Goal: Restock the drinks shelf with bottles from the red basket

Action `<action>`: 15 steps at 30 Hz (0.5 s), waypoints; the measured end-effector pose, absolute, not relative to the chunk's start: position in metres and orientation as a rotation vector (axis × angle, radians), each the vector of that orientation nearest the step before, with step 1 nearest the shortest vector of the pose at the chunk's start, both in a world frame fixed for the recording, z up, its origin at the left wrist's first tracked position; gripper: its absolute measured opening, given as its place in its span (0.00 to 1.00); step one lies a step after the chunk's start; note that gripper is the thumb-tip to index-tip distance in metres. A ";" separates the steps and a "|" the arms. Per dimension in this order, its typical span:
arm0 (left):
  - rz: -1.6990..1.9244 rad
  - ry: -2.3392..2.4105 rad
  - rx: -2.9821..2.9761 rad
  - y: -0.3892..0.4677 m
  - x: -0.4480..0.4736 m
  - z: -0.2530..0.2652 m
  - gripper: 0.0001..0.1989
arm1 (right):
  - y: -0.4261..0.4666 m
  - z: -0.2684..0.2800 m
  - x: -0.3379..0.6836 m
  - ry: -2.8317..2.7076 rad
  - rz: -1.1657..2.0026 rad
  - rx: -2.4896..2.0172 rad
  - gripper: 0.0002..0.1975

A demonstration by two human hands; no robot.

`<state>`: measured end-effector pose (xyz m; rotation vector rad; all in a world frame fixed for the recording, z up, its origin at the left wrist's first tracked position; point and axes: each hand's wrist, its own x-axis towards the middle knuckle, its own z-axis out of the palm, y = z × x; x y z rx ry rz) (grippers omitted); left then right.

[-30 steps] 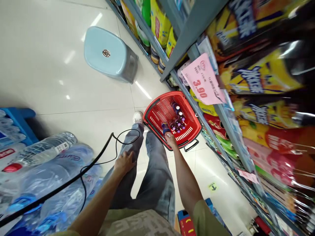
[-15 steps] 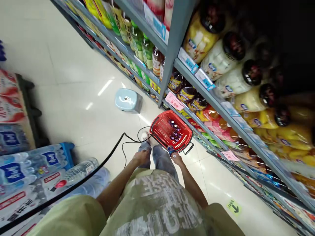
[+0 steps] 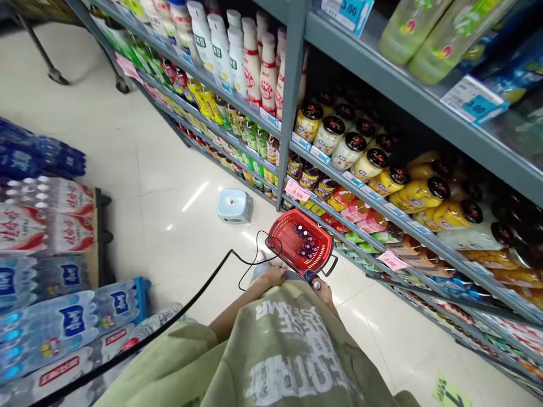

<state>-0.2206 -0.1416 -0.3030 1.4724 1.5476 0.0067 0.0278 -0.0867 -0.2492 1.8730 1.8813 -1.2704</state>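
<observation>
My right hand (image 3: 324, 289) is closed around a small dark bottle (image 3: 311, 277) with a pale end, just beside the near rim of a red shopping basket (image 3: 282, 254). Several small dark bottles with white and purple caps (image 3: 307, 249) stand inside the basket, toward its right side. My left hand (image 3: 275, 275) rests at my thigh, left of the bottle and apart from the basket, with no object seen in it. Its fingers are small in view and appear to lie on the leg.
Shelves of drinks and jarred fruit (image 3: 354, 148) run along the right. A light-blue stool (image 3: 235, 205) stands on the floor behind the basket. Stacked water packs (image 3: 70, 319) line the left. A black cable (image 3: 203, 288) crosses in front of me.
My view has tilted up, showing more shelf and floor ahead. The basket, stool and hands sit slightly lower and to the right. My right hand still holds the bottle.
</observation>
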 end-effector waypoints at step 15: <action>0.458 1.353 1.588 -0.121 -0.197 -0.259 0.41 | -0.094 -0.092 0.023 2.457 -1.502 1.641 0.15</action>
